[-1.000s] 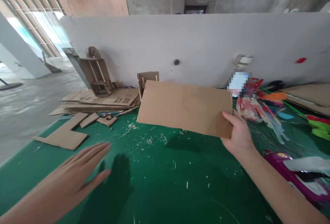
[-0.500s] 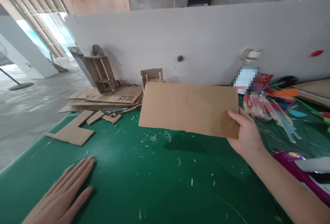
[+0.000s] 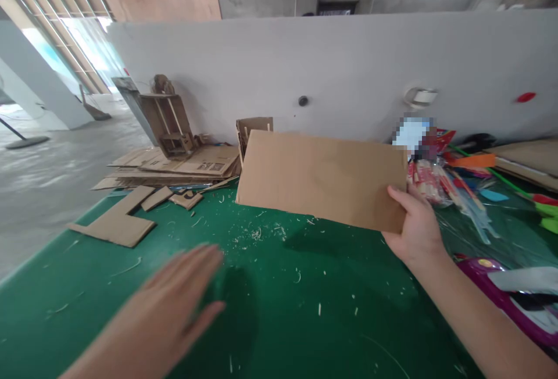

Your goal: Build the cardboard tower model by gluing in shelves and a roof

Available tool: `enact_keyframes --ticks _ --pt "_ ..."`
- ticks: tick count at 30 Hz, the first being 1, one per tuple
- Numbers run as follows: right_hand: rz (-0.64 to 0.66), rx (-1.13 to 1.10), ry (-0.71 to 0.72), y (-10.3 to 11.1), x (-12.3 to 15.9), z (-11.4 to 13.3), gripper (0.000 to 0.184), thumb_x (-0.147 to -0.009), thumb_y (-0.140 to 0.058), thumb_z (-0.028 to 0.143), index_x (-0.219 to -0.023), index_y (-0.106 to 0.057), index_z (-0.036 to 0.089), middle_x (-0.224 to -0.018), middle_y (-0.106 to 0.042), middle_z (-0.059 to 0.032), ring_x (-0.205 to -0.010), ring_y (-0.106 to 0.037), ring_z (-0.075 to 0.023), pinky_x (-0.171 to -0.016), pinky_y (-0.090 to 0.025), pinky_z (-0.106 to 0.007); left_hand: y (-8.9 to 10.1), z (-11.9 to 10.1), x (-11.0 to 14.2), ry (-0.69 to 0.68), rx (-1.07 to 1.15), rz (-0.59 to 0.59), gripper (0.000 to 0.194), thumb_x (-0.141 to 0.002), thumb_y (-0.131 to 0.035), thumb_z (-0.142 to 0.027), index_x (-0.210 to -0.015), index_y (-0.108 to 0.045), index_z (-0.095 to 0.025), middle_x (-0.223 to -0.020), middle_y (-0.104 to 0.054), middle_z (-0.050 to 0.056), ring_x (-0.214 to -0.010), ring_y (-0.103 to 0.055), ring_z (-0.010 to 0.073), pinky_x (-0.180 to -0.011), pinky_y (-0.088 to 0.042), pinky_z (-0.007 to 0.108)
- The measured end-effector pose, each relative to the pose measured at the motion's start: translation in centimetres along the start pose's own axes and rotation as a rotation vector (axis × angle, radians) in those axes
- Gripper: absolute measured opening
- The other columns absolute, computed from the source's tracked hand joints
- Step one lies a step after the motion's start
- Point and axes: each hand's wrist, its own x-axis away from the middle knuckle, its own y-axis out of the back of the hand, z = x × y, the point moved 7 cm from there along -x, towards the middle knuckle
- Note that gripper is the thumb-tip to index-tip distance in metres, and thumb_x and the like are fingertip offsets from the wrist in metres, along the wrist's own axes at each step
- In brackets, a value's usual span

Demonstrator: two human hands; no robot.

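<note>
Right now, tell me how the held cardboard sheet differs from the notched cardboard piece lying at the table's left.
Shape: the cardboard sheet is roughly rectangular, while the notched piece is angular with a cut-out.
Pose: the cardboard sheet is raised above the green table in the right hand's grip; the notched piece lies flat on it.
Both are brown cardboard.

The cardboard sheet [image 3: 320,181] is tan – the table [image 3: 279,321] green
</note>
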Motion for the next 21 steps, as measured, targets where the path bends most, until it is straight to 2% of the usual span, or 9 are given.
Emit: enact_keyframes --ticks 2,4,6,7,9,11,14,18,21 --pt "-0.018 -0.034 0.018 0.4 -0.3 0.3 0.025 -0.069 -0.074 0.026 -0.093 -0.067 0.024 -0.09 -0.069 -0.0007 -0.078 -0.065 -0.0195 -0.068 -0.052 -0.034 -1.8 -6.5 -5.1 -0.347 0.078 0.127 0.063 -0.095 -0.033 -0.058 -0.148 -0.035 -0.024 -0.151 -0.041 0.004 -0.138 -0.041 0.0276 -0.113 -0.036 0.049" --pt "-0.044 -0.08 0.028 0.9 -0.7 0.5 0.025 -0.067 -0.074 0.025 -0.091 -0.067 0.022 -0.089 -0.07 -0.0009 -0.074 -0.065 -0.0186 -0.067 -0.052 -0.034 -3.0 -12.2 -10.2 -0.553 0.207 0.167 0.07 -0.096 -0.025 -0.06 -0.149 -0.033 -0.016 -0.155 -0.034 0.008 -0.145 -0.028 0.0256 -0.119 -0.024 0.049" --pt "-0.075 -0.118 0.039 1.2 -1.0 0.6 0.026 -0.065 -0.073 0.023 -0.09 -0.067 0.02 -0.087 -0.07 -0.0009 -0.072 -0.064 -0.0183 -0.066 -0.052 -0.034 -4.1 -15.6 -14.7 -0.583 0.297 0.184 0.076 -0.095 -0.025 -0.062 -0.149 -0.03 -0.008 -0.157 -0.028 0.012 -0.148 -0.019 0.0257 -0.121 -0.016 0.047" --pt "-0.093 -0.128 0.042 1.4 -1.2 0.7 0.026 -0.064 -0.073 0.022 -0.089 -0.067 0.02 -0.086 -0.07 -0.0005 -0.071 -0.064 -0.0181 -0.066 -0.052 -0.034 -4.7 -16.5 -16.4 -0.56 0.333 0.189 0.077 -0.095 -0.025 -0.062 -0.15 -0.029 -0.008 -0.158 -0.025 0.012 -0.149 -0.016 0.0251 -0.122 -0.013 0.046" --pt "-0.12 -0.133 0.033 1.7 -1.4 0.5 0.026 -0.063 -0.072 0.021 -0.089 -0.068 0.02 -0.085 -0.07 0.0005 -0.069 -0.063 -0.0174 -0.065 -0.052 -0.034 -6.2 -17.0 -18.2 -0.534 0.383 0.283 0.077 -0.094 -0.023 -0.064 -0.151 -0.027 -0.011 -0.16 -0.021 0.01 -0.149 -0.013 0.0259 -0.122 -0.009 0.048" --pt "-0.121 -0.127 0.015 1.8 -1.4 0.4 0.027 -0.063 -0.072 0.022 -0.09 -0.068 0.021 -0.086 -0.07 0.0005 -0.068 -0.063 -0.0172 -0.065 -0.052 -0.034 -7.1 -15.6 -18.2 -0.483 0.398 0.328 0.077 -0.095 -0.018 -0.063 -0.153 -0.021 -0.013 -0.161 -0.017 0.007 -0.15 -0.01 0.0247 -0.122 -0.006 0.048" --pt "-0.087 -0.112 -0.014 1.5 -1.1 0.1 0.025 -0.065 -0.074 0.023 -0.09 -0.069 0.021 -0.088 -0.07 -0.0004 -0.07 -0.064 -0.0174 -0.067 -0.051 -0.033 -7.4 -11.2 -16.0 -0.331 0.356 0.29 0.077 -0.095 -0.013 -0.062 -0.154 -0.016 -0.013 -0.161 -0.013 0.005 -0.15 -0.008 0.0223 -0.123 -0.005 0.046" --pt "-0.06 -0.058 -0.036 0.8 -0.2 0.1 0.022 -0.069 -0.075 0.025 -0.09 -0.069 0.023 -0.089 -0.07 0.0003 -0.074 -0.065 -0.0182 -0.069 -0.051 -0.033 -7.1 -4.4 -11.0 -0.097 0.223 0.249 0.072 -0.097 -0.015 -0.06 -0.153 -0.016 -0.016 -0.16 -0.015 0.003 -0.149 -0.015 0.0231 -0.122 -0.012 0.048" --pt "-0.049 -0.028 -0.03 0.4 0.3 0.2 0.024 -0.068 -0.076 0.027 -0.091 -0.068 0.023 -0.091 -0.07 -0.0012 -0.075 -0.065 -0.0199 -0.069 -0.051 -0.035 -6.9 0.6 -6.1 0.039 0.13 0.228 0.069 -0.097 -0.022 -0.057 -0.153 -0.017 -0.017 -0.159 -0.02 0.005 -0.147 -0.021 0.0254 -0.12 -0.02 0.051"
